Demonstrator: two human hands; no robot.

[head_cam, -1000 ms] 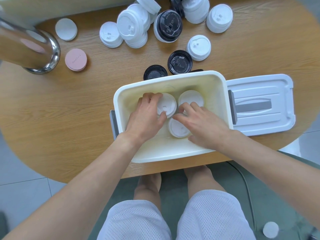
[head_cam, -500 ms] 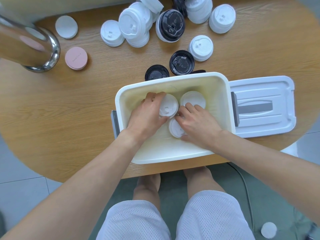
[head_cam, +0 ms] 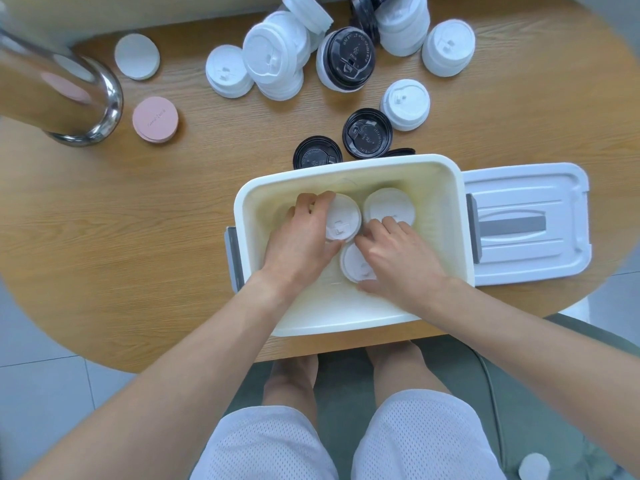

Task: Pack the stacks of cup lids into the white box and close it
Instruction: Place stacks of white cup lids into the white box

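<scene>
The open white box (head_cam: 446, 188) stands at the table's near edge. Inside it are three white lid stacks. My left hand (head_cam: 301, 240) wraps around the far-left stack (head_cam: 343, 220). My right hand (head_cam: 401, 258) rests on the near stack (head_cam: 353, 265), fingers curled over it. The far-right stack (head_cam: 388, 204) stands free beside my right fingertips. The box's white cover (head_cam: 526, 223) with a grey handle lies flat to the right of the box. More white lid stacks (head_cam: 273, 60) and black lid stacks (head_cam: 346, 60) wait behind the box.
A steel canister (head_cam: 65, 98) lies at the far left, with a pink disc (head_cam: 155, 119) and a white disc (head_cam: 137, 56) near it. Two black lids (head_cam: 367, 133) sit just behind the box's far wall. My knees are below the table edge.
Both hands stayed in the box. My right hand slid a little left and deeper over the near stack. My left hand kept its hold on the far-left stack.
</scene>
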